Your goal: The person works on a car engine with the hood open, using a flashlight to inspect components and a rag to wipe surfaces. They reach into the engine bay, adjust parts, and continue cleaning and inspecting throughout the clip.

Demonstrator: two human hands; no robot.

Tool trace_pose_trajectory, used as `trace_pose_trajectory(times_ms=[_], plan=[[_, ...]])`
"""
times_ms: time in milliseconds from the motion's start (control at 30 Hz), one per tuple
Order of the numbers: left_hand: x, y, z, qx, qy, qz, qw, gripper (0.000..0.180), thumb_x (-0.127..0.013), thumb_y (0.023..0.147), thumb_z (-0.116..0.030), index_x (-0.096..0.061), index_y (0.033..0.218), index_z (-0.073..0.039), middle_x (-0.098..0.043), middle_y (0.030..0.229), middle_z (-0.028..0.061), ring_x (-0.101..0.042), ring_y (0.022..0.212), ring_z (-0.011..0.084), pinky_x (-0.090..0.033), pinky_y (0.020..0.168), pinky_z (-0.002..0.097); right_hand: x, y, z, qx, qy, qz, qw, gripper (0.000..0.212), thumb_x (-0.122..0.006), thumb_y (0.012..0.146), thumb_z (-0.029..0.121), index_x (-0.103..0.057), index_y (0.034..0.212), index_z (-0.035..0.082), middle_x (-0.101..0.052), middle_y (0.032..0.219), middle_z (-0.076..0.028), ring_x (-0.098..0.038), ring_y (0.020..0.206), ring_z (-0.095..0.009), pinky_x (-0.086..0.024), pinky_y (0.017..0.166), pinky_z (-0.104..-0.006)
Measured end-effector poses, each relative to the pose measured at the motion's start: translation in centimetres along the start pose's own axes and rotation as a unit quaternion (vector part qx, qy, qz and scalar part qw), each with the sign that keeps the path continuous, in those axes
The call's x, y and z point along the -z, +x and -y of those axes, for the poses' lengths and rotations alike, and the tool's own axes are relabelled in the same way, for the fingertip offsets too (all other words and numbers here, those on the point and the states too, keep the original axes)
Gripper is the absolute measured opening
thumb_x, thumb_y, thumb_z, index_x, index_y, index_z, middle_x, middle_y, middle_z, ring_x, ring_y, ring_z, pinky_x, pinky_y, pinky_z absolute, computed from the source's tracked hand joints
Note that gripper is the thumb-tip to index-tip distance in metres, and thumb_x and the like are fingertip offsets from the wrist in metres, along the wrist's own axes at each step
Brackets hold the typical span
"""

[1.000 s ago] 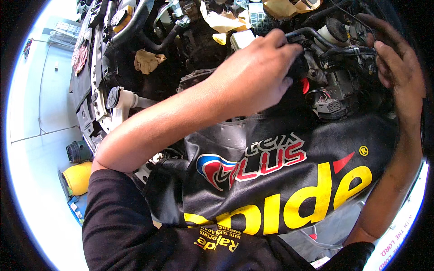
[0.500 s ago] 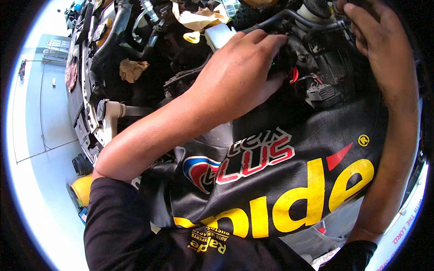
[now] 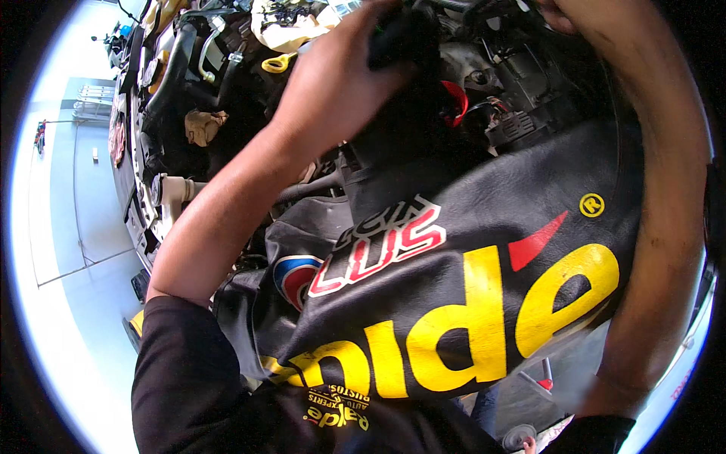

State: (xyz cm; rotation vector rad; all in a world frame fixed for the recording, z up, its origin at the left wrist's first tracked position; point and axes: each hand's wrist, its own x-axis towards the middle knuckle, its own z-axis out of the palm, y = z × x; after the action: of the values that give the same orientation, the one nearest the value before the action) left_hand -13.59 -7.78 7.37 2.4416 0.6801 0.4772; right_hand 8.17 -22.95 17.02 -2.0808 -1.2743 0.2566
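High in the engine bay, my left hand (image 3: 344, 79) is closed around a dark, bulky hand-held tool (image 3: 404, 49). The tool has a small green light near my fingers, and its exact kind is lost in shadow. A red curved part (image 3: 455, 104) shows beside its dark body. My right hand (image 3: 558, 15) is at the top edge, mostly cut off, with its visible fingers curled; what they hold is out of sight. Below both hands, a black fender cover (image 3: 454, 318) with yellow and red lettering drapes over the car's edge.
Left of my hands are a yellow ring-shaped handle (image 3: 278, 63), a crumpled brown rag (image 3: 205, 127) and a white capped filler neck (image 3: 172, 189). Under my right forearm sits a wiring connector (image 3: 510, 129). A pale wall (image 3: 87, 181) stands at far left.
My left hand has moved up and left with the dark tool, showing more of its body. My right hand has moved up, mostly out of the picture. The view has shifted slightly.
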Motion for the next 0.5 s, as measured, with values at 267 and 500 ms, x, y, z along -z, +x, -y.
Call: trace_pose_trajectory(times_ms=[267, 500], plan=[[-4.1, 10.4, 0.6, -0.049, -0.071, -0.222, 0.971, 0.058, -0.071, 0.085, -0.005, -0.052, 0.14, 0.0, -0.067, 0.129, 0.0219, -0.064, 0.123, 0.0319, -0.05, 0.103, 0.04, 0.9, 0.1, -0.6, 0.007, 0.008, 0.008, 1.0, 0.047, -0.057, 0.101, 0.025, -0.057, 0.145, 0.009, -0.067, 0.093, -0.001, -0.047, 0.062, -0.002, -0.034, 0.052, -0.0191], [-8.2, 11.4, 3.5, 0.043, -0.315, -0.29, 0.903, 0.061, -0.072, 0.085, -0.001, -0.05, 0.142, 0.001, -0.066, 0.13, 0.0177, -0.064, 0.119, 0.027, -0.05, 0.104, 0.0358, 0.6, 0.2, -0.8, 0.005, 0.018, 0.027, 0.999, 0.046, -0.057, 0.101, 0.025, -0.057, 0.144, 0.009, -0.067, 0.092, -0.001, -0.048, 0.062, -0.003, -0.034, 0.051, -0.0194]])
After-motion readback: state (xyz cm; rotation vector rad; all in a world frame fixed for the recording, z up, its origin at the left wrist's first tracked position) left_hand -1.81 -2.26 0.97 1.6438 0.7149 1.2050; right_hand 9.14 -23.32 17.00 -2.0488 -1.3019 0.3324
